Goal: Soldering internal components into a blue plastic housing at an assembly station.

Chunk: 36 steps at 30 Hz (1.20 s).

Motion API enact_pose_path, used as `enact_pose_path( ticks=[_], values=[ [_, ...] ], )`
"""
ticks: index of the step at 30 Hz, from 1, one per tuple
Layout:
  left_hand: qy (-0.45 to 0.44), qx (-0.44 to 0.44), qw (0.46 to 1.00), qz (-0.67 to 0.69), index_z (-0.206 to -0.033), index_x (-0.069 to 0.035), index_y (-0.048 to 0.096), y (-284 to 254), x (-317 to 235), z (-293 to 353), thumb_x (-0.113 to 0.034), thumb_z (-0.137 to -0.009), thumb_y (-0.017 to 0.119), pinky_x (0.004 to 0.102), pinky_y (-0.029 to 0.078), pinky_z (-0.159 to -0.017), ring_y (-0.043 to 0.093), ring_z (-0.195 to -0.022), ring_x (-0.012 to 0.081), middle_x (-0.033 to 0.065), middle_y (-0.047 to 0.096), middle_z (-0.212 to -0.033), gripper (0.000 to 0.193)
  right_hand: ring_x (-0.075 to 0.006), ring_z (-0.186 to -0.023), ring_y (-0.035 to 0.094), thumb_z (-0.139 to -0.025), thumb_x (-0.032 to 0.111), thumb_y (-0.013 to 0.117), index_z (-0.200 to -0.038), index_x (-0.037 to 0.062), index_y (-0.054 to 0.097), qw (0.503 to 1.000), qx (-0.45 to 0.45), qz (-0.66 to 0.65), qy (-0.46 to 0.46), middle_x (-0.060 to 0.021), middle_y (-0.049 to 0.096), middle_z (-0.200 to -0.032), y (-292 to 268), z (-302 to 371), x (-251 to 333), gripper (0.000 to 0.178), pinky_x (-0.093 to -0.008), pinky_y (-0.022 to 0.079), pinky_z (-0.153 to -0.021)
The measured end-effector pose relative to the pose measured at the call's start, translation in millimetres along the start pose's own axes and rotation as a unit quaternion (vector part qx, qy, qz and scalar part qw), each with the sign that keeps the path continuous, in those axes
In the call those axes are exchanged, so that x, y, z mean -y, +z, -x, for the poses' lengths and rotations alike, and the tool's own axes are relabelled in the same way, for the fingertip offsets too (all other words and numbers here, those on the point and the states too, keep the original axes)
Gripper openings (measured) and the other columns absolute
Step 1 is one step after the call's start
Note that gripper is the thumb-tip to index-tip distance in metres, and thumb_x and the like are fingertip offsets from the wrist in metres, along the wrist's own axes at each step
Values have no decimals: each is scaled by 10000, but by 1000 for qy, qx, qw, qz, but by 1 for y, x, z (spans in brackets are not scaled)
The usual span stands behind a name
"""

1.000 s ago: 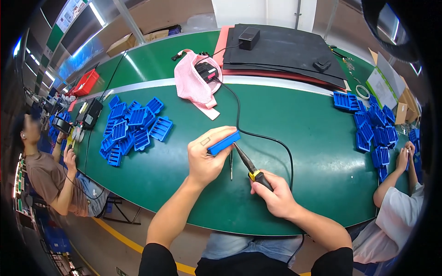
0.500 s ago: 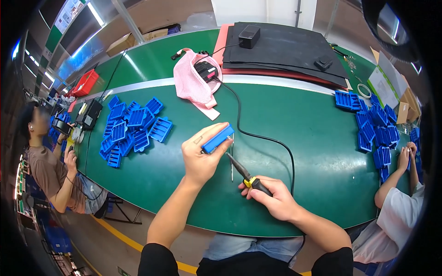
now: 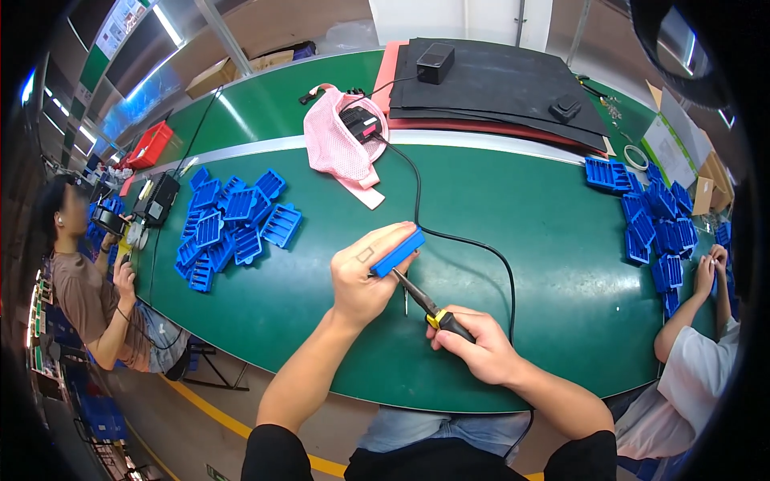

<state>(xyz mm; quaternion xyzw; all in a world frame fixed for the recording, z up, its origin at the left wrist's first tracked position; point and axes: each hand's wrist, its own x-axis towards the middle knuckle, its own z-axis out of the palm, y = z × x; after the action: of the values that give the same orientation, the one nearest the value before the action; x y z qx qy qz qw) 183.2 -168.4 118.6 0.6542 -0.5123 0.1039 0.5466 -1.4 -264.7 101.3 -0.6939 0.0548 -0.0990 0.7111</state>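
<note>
My left hand (image 3: 365, 268) is closed round a blue slotted plastic case (image 3: 397, 255), held tilted above the green table. Long-nose pliers (image 3: 437, 313) with black and yellow handles sit in my right hand (image 3: 479, 345), whose fingers wrap the grips. The plier tips reach the lower edge of the case; whether they grip anything there I cannot tell. Below the case a thin metal tool (image 3: 406, 303) lies on the table, partly hidden by my left hand and the pliers. Other blue cases (image 3: 233, 218) lie heaped to the left.
Another heap of blue cases (image 3: 662, 228) lies at the right. A black cable (image 3: 481, 244) crosses the table from a pink mesh bag (image 3: 337, 148). Black foam sheets (image 3: 489, 92) hold a black adapter (image 3: 434, 62). People sit at the left (image 3: 84, 280) and right (image 3: 690, 369).
My left hand has moved slightly right and down with the blue case, bringing its lower edge to the plier tips. My right hand has shifted only a little.
</note>
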Motion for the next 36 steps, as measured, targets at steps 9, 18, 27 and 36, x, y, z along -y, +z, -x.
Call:
enact_pose_path(
  ticks=[9, 18, 27, 36],
  values=[
    [-63, -22, 998, 21, -1038, -14, 695, 5, -8, 3, 55, -692, 749, 293, 544, -743, 699, -853, 237, 153, 705, -1002, 356, -134, -658, 478, -914, 110, 565, -787, -26, 545, 1000, -3, 12, 16, -60, 492, -764, 1, 2, 2, 187, -294, 394, -614],
    [-86, 60, 994, 19, -957, -25, 726, -27, 17, -8, 32, -653, 764, 317, 467, -887, 606, -960, 202, 110, 678, -927, 311, -117, -734, 564, -908, 173, 594, -859, -20, 629, 998, 18, 13, 58, -59, 606, -789, -13, -4, 5, 203, -275, 445, -688],
    [44, 138, 984, -101, -965, -77, 680, -40, 15, -13, 39, -609, 724, 343, 476, -746, 592, -827, 241, 69, 640, -875, 376, -133, -810, 603, -953, 152, 522, -1000, -55, 622, 985, -29, -146, 88, -69, 638, -849, -14, -5, -8, 235, -287, 487, -778],
    [23, 35, 997, -65, -905, -24, 709, -33, 10, -12, 81, -624, 759, 303, 516, -747, 600, -783, 190, 83, 596, -809, 304, -120, -823, 601, -944, 142, 553, -1007, -42, 624, 988, -46, -132, 71, -63, 640, -873, -10, -4, -7, 208, -273, 493, -781]
  ],
)
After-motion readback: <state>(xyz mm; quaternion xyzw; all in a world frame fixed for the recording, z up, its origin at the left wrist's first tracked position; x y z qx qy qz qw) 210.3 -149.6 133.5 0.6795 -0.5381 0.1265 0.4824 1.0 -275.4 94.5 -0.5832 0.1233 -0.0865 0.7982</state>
